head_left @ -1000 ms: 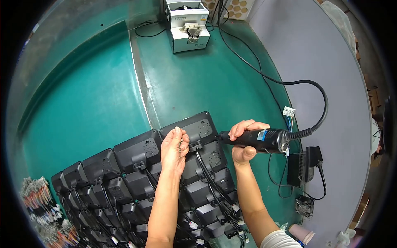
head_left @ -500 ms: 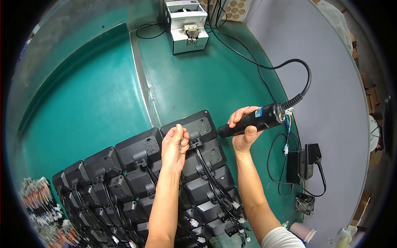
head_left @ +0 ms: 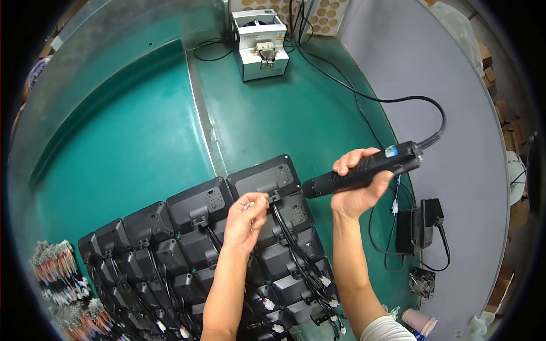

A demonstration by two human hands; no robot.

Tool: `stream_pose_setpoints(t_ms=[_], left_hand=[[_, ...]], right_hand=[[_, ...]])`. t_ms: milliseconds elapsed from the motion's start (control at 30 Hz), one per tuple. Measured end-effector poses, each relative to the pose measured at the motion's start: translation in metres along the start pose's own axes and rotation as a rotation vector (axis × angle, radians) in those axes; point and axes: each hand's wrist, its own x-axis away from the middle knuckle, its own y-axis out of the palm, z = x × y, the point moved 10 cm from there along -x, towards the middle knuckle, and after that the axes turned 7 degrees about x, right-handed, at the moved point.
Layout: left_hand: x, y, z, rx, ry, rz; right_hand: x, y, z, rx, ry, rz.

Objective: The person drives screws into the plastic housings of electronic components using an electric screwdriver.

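My right hand (head_left: 359, 193) is wrapped round a black electric screwdriver (head_left: 369, 171), tilted with its cord end up to the right. The driver's nose is just right of the top right black housing (head_left: 261, 175). My left hand (head_left: 244, 224) is closed on small silvery screws (head_left: 248, 206), mostly hidden by the fingers. Its thumb and fingertip pinch close to the bracket (head_left: 273, 194) on that housing's lower edge. Several similar black housings lie in rows with their backs up, black cables (head_left: 290, 238) with white plugs running from them.
A white box-shaped machine (head_left: 263, 45) with a metal fitting stands at the back of the green table (head_left: 136, 125). Bundles of coloured wires (head_left: 54, 261) lie far left. A black power supply (head_left: 415, 227), small fan (head_left: 422, 281) and grey partition (head_left: 466, 170) are right. The driver's cord (head_left: 409, 98) arcs above.
My right hand and the screwdriver have moved right, away from the top right housing's corner. My left hand has shifted slightly right and down, its fingertips now near the bracket. The view has shifted slightly.
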Motion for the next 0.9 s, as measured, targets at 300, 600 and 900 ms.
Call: stream_pose_setpoints(t_ms=[300,600,900], left_hand=[[0.036,0.012,-0.022,-0.005,-0.010,-0.010],[0.040,0.016,-0.035,-0.206,-0.112,-0.088],[0.048,-0.014,-0.037,-0.049,-0.130,0.143]], right_hand=[[0.026,0.019,-0.029,-0.137,0.047,0.008],[0.034,0.011,-0.029,-0.143,0.071,0.023],[0.021,-0.003,-0.018,0.199,-0.136,-0.037]])
